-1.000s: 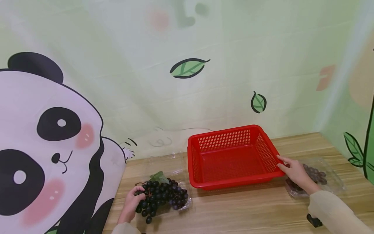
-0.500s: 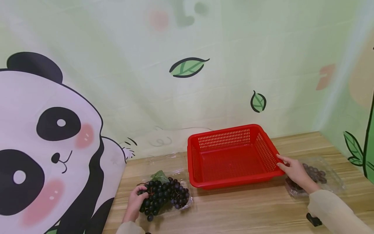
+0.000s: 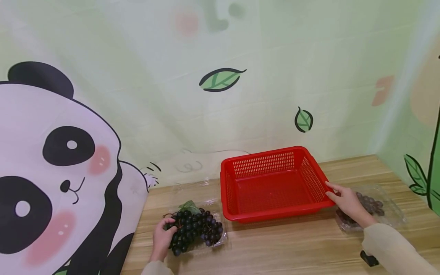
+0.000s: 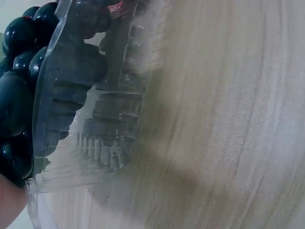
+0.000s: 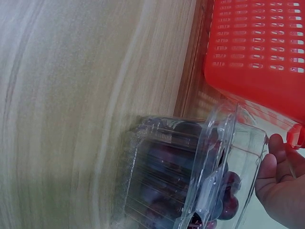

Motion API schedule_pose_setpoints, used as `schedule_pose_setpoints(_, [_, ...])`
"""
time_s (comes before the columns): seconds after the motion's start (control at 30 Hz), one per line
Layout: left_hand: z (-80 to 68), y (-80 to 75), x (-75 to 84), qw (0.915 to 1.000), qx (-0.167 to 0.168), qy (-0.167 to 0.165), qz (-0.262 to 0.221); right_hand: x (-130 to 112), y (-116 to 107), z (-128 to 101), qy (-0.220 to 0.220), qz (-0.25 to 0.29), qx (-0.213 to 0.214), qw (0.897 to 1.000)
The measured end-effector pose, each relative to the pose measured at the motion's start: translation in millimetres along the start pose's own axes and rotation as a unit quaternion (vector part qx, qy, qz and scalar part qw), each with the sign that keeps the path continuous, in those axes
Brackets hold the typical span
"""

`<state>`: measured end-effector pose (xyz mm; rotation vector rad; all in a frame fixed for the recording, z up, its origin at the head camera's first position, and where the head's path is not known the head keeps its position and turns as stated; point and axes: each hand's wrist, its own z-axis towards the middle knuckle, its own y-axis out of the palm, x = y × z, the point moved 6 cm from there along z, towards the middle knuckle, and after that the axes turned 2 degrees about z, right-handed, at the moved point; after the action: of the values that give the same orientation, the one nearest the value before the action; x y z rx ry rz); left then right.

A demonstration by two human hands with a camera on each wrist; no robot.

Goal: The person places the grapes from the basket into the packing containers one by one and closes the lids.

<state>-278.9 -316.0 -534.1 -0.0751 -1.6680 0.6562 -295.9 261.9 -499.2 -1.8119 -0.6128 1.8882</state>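
Note:
In the head view my left hand (image 3: 162,237) pinches a bunch of black grapes (image 3: 185,229) at its stem end, with a green leaf (image 3: 190,207) on top. The bunch lies over the left side of an open clear plastic clamshell (image 4: 107,138), beside more dark grapes (image 3: 211,227) inside it. The left wrist view shows grapes at the clamshell's rim and only a bit of the hand. On the right, my right hand (image 3: 348,205) holds the rim of a red plastic basket (image 3: 282,213), thumb and fingers at its right side. Nothing lies in the basket.
Behind my right hand, a second clear clamshell (image 3: 390,208) contains reddish-purple grapes (image 3: 371,205). A small black object (image 3: 369,258) shows under the right sleeve. The wooden tabletop (image 3: 275,248) meets a green printed backdrop (image 3: 268,114) with a panda at left.
My left hand has moved a little to the right with the bunch, so the bunch now overlaps the left clamshell more. The right hand and the basket have not moved.

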Motion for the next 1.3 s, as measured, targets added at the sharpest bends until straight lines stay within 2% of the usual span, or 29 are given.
schedule_pose_setpoints(0.07, [-0.4, 0.7, 0.5, 0.9998, 0.003, 0.013, 0.012, 0, 0, 0, -0.001, -0.001, 0.001, 1.000])
schedule_pose_setpoints(0.17, [-1.8, 2.7, 2.8, 0.9974, -0.001, 0.042, 0.059, 0, 0, 0, -0.002, -0.003, 0.002, 1.000])
schedule_pose_setpoints(0.33, [-5.9, 6.8, 7.7, 0.9869, -0.005, 0.096, 0.129, 0, 1, 0, -0.001, -0.003, 0.001, 1.000])
schedule_pose_setpoints(0.43, [-7.4, 8.9, 9.2, 0.9836, -0.011, 0.111, 0.141, 0, 1, 0, 0.001, -0.004, 0.000, 1.000])
schedule_pose_setpoints(0.6, [-8.5, 13.8, 9.7, 0.9805, -0.034, 0.114, 0.156, 1, 1, 0, -0.001, -0.004, 0.000, 1.000])
schedule_pose_setpoints(0.73, [-10.0, 17.1, 11.9, 0.9745, -0.032, 0.141, 0.172, 1, 0, 1, -0.003, -0.004, 0.001, 1.000])
schedule_pose_setpoints(0.87, [-11.8, 19.7, 13.9, 0.9647, -0.035, 0.170, 0.197, 1, 0, 0, -0.004, -0.002, 0.001, 1.000])
schedule_pose_setpoints(1.13, [-13.0, 24.7, 12.0, 0.9460, -0.046, 0.200, 0.251, 0, 0, 0, -0.007, 0.000, 0.001, 1.000])
schedule_pose_setpoints(1.3, [-14.5, 20.9, 14.2, 0.9322, -0.011, 0.220, 0.287, 0, 0, 0, -0.007, -0.003, 0.000, 1.000])
